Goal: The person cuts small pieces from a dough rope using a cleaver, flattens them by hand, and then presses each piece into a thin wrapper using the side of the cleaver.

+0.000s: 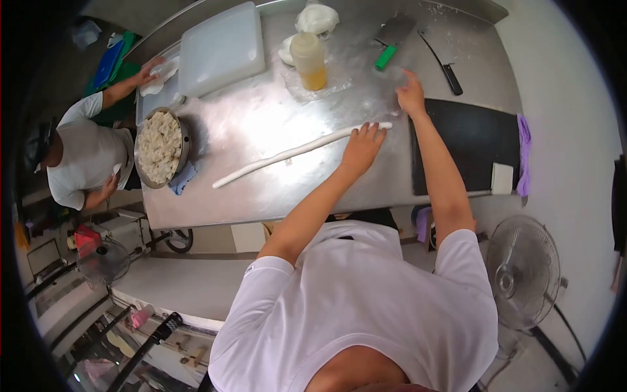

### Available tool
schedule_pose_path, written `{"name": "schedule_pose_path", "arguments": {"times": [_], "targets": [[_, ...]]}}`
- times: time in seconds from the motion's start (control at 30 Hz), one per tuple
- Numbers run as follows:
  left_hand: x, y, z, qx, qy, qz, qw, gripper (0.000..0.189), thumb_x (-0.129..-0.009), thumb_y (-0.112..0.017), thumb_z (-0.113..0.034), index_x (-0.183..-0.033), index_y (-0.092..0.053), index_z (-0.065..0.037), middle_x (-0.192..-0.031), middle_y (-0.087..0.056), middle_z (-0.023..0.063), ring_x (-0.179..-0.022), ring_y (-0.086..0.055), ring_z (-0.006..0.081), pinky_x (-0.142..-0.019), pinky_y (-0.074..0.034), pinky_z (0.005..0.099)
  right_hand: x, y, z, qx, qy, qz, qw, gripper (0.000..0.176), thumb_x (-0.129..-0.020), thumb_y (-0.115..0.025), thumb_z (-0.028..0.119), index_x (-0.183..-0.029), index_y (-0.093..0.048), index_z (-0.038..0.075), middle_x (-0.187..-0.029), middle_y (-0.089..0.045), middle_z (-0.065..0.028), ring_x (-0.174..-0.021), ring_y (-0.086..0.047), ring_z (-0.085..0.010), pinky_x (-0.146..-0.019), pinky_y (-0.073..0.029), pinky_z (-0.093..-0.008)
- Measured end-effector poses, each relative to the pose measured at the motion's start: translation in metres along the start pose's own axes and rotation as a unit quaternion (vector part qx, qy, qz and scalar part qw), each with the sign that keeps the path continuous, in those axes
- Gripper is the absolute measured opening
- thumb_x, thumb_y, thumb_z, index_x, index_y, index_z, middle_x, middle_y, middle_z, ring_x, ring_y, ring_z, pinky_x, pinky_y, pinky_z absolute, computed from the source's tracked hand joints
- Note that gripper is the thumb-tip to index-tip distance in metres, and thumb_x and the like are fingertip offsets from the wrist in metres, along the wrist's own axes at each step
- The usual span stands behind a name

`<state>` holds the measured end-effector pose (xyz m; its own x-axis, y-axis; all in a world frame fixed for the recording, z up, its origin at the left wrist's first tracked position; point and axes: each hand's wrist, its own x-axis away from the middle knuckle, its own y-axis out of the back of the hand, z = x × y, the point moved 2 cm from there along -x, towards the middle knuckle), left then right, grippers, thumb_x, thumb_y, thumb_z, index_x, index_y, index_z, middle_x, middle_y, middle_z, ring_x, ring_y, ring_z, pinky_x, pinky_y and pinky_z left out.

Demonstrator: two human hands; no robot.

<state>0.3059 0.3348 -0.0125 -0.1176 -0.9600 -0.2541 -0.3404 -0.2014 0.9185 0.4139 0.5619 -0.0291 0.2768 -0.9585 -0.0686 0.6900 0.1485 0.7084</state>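
A long, thin rope of white dough (287, 155) lies slanting across the steel table (261, 206). On its right end rests my left hand (363, 149), fingers apart and palm down. My right hand (410, 95) is beyond that end, above the table near the black board (465, 147), with its fingers partly spread and nothing visible in it. The green handle of a scraper (386, 57) lies just past my right hand. To the right of the scraper is a black-handled knife (452, 78).
A bottle of yellow liquid (309, 62) stands at the back beside a white bag (317, 19). A translucent tray (222, 49) and a bowl of filling (160, 148) are at the left, near a co-worker (91, 150). A white block (502, 178) sits on the board's corner.
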Motion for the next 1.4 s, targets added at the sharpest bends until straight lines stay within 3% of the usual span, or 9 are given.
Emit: {"name": "schedule_pose_path", "arguments": {"times": [0.33,0.5,0.7,0.77,0.83,0.9,1.1,1.27,1.4], "targets": [[-0.060,-0.029,-0.008,-0.066,0.105,0.097,0.988,0.031,-0.087,-0.062,-0.009,-0.118,-0.057,-0.011,-0.111,-0.058,0.0114,-0.103,-0.057,0.0290,-0.087,-0.046,0.0428,-0.133,-0.075,-0.001,0.154,0.016,0.121,0.980,0.051,-0.089,-0.069,0.043,-0.131,-0.061,0.015,-0.125,-0.065,-0.0237,-0.112,-0.061,-0.0426,-0.098,-0.048,-0.0498],[-0.057,-0.034,-0.018,-0.007,0.165,0.089,0.982,0.033,-0.083,-0.063,-0.004,-0.115,-0.057,-0.010,-0.109,-0.060,0.0107,-0.108,-0.057,0.0303,-0.091,-0.045,0.0427,-0.117,-0.043,-0.010,-0.138,-0.029,-0.001,0.990,0.027,-0.090,-0.064,0.023,-0.107,-0.058,0.003,-0.090,-0.069,-0.0180,-0.097,-0.066,-0.0393,-0.088,-0.052,-0.0449],[-0.059,-0.031,-0.021,0.230,0.245,0.007,0.942,0.051,-0.082,-0.070,-0.011,-0.130,-0.054,-0.012,-0.111,-0.062,0.0091,-0.103,-0.059,0.0276,-0.090,-0.048,0.0412,-0.007,0.011,-0.005,-0.271,0.027,-0.001,0.962,0.042,-0.090,-0.065,0.014,-0.122,-0.039,0.006,-0.112,-0.054,-0.0221,-0.103,-0.060,-0.0377,-0.091,-0.046,-0.0455],[-0.083,-0.027,-0.023,0.734,0.472,-0.124,0.473,0.040,-0.096,-0.066,-0.023,-0.131,-0.056,-0.008,-0.111,-0.065,0.0095,-0.105,-0.061,0.0227,-0.091,-0.049,0.0394,0.027,0.021,-0.004,-0.283,0.047,-0.010,0.958,0.051,-0.092,-0.066,0.016,-0.125,-0.031,0.001,-0.113,-0.052,-0.0266,-0.105,-0.059,-0.0420,-0.095,-0.044,-0.0471],[-0.118,-0.013,-0.032,0.769,0.467,-0.088,0.426,0.038,-0.103,-0.059,-0.034,-0.127,-0.057,-0.005,-0.110,-0.066,0.0083,-0.101,-0.061,0.0182,-0.090,-0.049,0.0354,0.056,0.043,0.007,-0.337,-0.027,0.057,0.940,0.049,-0.093,-0.063,0.013,-0.126,-0.029,0.000,-0.116,-0.050,-0.0258,-0.110,-0.055,-0.0393,-0.096,-0.043,-0.0475],[-0.149,-0.022,-0.038,0.621,0.357,0.028,0.697,0.036,-0.105,-0.057,-0.034,-0.125,-0.058,-0.004,-0.106,-0.065,0.0068,-0.098,-0.060,0.0143,-0.088,-0.049,0.0299,0.069,0.023,-0.021,-0.309,0.089,0.025,0.947,0.051,-0.090,-0.062,0.010,-0.126,-0.028,0.000,-0.118,-0.049,-0.0249,-0.113,-0.052,-0.0370,-0.096,-0.043,-0.0473],[-0.177,-0.020,-0.066,0.664,0.423,-0.070,0.613,0.026,-0.106,-0.057,-0.029,-0.113,-0.055,-0.004,-0.087,-0.060,0.0042,-0.071,-0.060,0.0126,-0.065,-0.052,0.0290,0.041,0.090,-0.043,-0.436,0.214,-0.049,0.873,0.059,-0.077,-0.064,0.007,-0.126,-0.033,-0.002,-0.125,-0.044,-0.0228,-0.116,-0.045,-0.0346,-0.105,-0.035,-0.0455],[-0.174,-0.001,-0.058,0.533,0.405,-0.021,0.743,0.030,-0.103,-0.059,-0.031,-0.114,-0.050,-0.005,-0.078,-0.062,0.0089,-0.059,-0.062,0.0178,-0.052,-0.050,0.0331,-0.089,0.129,-0.116,0.046,0.105,-0.203,0.972,0.061,-0.083,-0.067,0.015,-0.134,-0.042,-0.005,-0.126,-0.051,-0.0255,-0.121,-0.047,-0.0382,-0.103,-0.041,-0.0485],[-0.164,-0.015,-0.042,0.306,0.326,0.008,0.894,0.038,-0.099,-0.063,-0.033,-0.116,-0.050,-0.002,-0.083,-0.068,0.0242,-0.077,-0.068,0.0417,-0.067,-0.052,0.0469,-0.147,0.094,-0.165,0.295,0.009,0.114,0.948,0.059,-0.091,-0.066,0.030,-0.134,-0.048,-0.006,-0.130,-0.055,-0.0278,-0.118,-0.054,-0.0443,-0.102,-0.044,-0.0523]]}}
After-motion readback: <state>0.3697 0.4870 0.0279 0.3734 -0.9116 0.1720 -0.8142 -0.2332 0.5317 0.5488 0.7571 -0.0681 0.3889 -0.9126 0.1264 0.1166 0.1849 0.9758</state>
